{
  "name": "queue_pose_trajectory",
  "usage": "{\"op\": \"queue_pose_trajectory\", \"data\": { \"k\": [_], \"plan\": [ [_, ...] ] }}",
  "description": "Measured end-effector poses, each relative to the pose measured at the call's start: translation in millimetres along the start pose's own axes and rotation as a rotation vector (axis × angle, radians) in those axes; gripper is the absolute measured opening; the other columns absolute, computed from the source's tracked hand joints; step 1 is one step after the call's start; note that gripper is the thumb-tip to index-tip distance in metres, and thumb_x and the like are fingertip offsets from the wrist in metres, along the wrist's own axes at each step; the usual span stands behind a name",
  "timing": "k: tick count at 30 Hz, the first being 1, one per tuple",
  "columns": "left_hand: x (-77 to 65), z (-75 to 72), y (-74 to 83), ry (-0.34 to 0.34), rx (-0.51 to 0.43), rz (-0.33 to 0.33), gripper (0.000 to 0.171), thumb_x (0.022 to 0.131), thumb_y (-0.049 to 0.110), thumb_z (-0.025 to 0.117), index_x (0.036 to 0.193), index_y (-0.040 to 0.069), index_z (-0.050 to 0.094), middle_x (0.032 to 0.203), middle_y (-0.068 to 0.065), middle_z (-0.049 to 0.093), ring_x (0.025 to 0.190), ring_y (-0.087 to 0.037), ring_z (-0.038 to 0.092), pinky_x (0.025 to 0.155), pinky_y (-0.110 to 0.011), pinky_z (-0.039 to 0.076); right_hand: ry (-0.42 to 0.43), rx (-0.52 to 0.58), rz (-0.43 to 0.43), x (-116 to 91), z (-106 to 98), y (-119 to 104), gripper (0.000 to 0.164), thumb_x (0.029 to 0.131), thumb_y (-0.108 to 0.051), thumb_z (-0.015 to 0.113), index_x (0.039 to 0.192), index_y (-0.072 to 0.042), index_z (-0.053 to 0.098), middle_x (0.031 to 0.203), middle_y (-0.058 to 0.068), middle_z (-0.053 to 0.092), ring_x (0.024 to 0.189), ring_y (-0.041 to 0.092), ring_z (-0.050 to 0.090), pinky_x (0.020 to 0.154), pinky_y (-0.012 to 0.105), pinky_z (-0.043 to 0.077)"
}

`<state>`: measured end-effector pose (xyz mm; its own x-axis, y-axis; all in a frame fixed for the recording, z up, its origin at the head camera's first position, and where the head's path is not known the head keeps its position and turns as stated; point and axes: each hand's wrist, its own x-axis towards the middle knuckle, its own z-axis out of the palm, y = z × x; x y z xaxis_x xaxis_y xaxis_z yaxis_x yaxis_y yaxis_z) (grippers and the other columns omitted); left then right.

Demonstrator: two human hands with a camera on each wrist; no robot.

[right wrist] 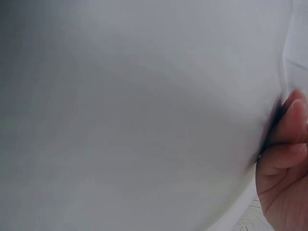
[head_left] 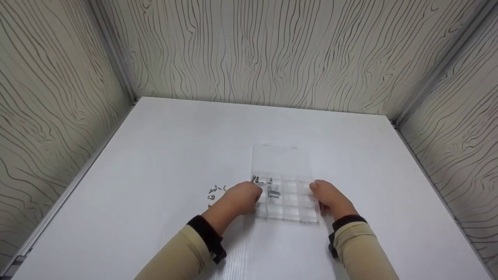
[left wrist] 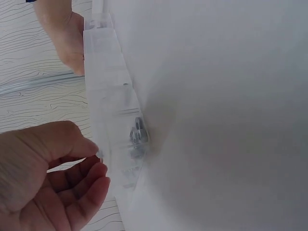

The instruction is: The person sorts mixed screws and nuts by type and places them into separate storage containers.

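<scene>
A clear plastic compartment box (head_left: 288,202) lies on the white table (head_left: 194,147) with its lid (head_left: 281,159) folded open behind it. A few metal screws (head_left: 274,193) lie in its compartments, also visible through the wall as screws (left wrist: 138,134). My left hand (head_left: 243,198) is at the box's left edge, fingers loosely curled, thumb tip by the box (left wrist: 108,106); nothing shows in the left hand (left wrist: 96,161). My right hand (head_left: 328,198) grips the box's right edge with curled fingers (right wrist: 288,139).
Several loose screws (head_left: 216,191) lie on the table just left of my left hand. Wood-grain panels (head_left: 272,50) wall the table at the back and on both sides. Bare white tabletop (right wrist: 144,115) stretches beyond the box.
</scene>
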<state>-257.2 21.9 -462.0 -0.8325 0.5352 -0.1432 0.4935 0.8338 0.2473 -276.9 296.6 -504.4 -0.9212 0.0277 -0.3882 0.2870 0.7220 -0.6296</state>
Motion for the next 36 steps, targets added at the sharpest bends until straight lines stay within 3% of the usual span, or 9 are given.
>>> {"op": "queue_pose_trajectory", "data": {
  "k": [3,8,14,21,26,33,36],
  "plan": [
    [-0.1,-2.0,-2.8,0.001,-0.017,0.000,0.016,0.069,0.012,0.075,0.072,0.012,0.059,0.067,0.004,0.054,0.064,-0.013,0.049,0.061,-0.028,0.046,0.002,0.004,0.002,-0.3,0.1,-0.6,0.028,0.097,-0.024,0.028,0.092,-0.004,0.047,0.049,0.009,0.049,0.037,0.022,0.050,0.033,0.029,0.039],
    [-0.6,-11.5,-12.5,0.000,-0.061,-0.076,0.014,0.071,0.014,0.074,0.079,0.012,0.063,0.072,0.003,0.056,0.066,-0.013,0.051,0.062,-0.027,0.047,-0.010,0.009,0.011,-0.7,0.1,-1.1,0.029,0.098,-0.025,0.028,0.094,-0.004,0.047,0.049,0.009,0.049,0.037,0.022,0.050,0.034,0.029,0.040],
    [-4.9,-22.3,-33.8,0.004,-0.028,-0.170,0.007,0.074,0.006,0.063,0.080,0.010,0.062,0.071,0.000,0.057,0.064,-0.016,0.051,0.059,-0.029,0.047,-0.018,0.022,0.037,-0.1,-0.4,-0.9,0.031,0.098,-0.027,0.029,0.106,-0.002,0.046,0.051,0.010,0.050,0.038,0.021,0.050,0.035,0.030,0.041],
    [-17.0,-25.2,-54.8,-0.068,0.035,-0.308,0.022,0.072,-0.004,0.059,0.091,0.006,0.066,0.087,-0.008,0.064,0.072,-0.019,0.055,0.066,-0.032,0.051,-0.012,0.035,0.035,0.6,-0.4,-1.4,0.030,0.098,-0.027,0.030,0.103,-0.002,0.046,0.052,0.009,0.049,0.038,0.020,0.049,0.034,0.029,0.041],
    [-25.0,-23.8,-60.1,-0.123,0.050,-0.360,0.021,0.076,0.000,0.061,0.095,0.006,0.068,0.095,-0.009,0.065,0.081,-0.019,0.059,0.069,-0.033,0.052,-0.016,0.046,0.034,-0.1,-0.9,-1.2,0.031,0.098,-0.028,0.031,0.107,-0.002,0.045,0.055,0.009,0.049,0.039,0.020,0.048,0.036,0.029,0.042],
    [-32.7,-19.9,-61.9,-0.176,0.096,-0.409,0.019,0.075,-0.004,0.059,0.092,0.000,0.067,0.092,-0.011,0.065,0.077,-0.019,0.058,0.067,-0.033,0.052,-0.024,0.029,0.051,1.7,-1.5,-0.8,0.034,0.098,-0.029,0.030,0.115,-0.002,0.043,0.060,0.010,0.051,0.042,0.020,0.050,0.038,0.030,0.043],
    [-33.4,-17.4,-62.0,-0.185,0.096,-0.427,0.021,0.077,-0.002,0.058,0.096,0.000,0.066,0.097,-0.012,0.065,0.085,-0.021,0.060,0.070,-0.034,0.053,-0.015,0.011,0.034,2.5,-0.9,-0.4,0.032,0.097,-0.027,0.029,0.107,-0.001,0.046,0.055,0.009,0.051,0.039,0.020,0.050,0.037,0.030,0.043]
  ]
}}
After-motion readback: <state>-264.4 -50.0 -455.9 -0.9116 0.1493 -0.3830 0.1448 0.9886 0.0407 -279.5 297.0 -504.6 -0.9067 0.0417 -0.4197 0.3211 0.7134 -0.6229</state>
